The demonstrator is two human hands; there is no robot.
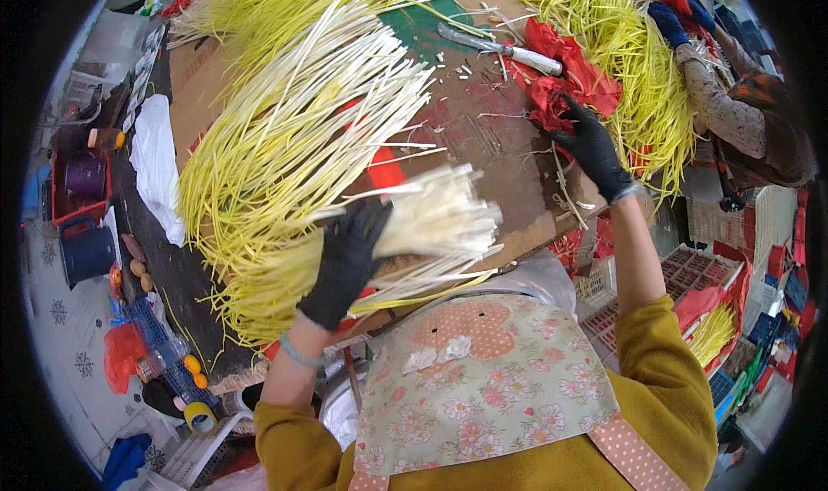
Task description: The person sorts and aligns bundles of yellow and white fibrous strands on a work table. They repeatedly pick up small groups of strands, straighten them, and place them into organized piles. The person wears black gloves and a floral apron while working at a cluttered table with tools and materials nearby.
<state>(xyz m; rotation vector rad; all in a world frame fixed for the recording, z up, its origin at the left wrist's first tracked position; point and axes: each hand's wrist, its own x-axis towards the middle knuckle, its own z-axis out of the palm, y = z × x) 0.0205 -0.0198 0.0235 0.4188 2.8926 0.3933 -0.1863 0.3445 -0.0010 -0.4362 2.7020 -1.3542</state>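
My left hand (352, 255), in a black glove, is closed around a bundle of blanched yellow chives (440, 216). The white stem ends point right and are blurred. A broad pile of the same chives (291, 128) lies beyond this hand, stems to the right and yellow leaves to the left. My right hand (592, 145), also black-gloved, has its thumb and fingers at a crumpled heap of red strips (553, 96). Whether it pinches any of them is unclear. A curved knife (498, 47) with a pale handle lies just past the red heap.
Cardboard (485, 135) covers the table, with cut stem bits on it. At the right, a co-worker's gloved hands (669, 22) hold red material beside more chives (634, 64). A white bag (155, 167) lies on the left edge. Crates (695, 271) stand lower right.
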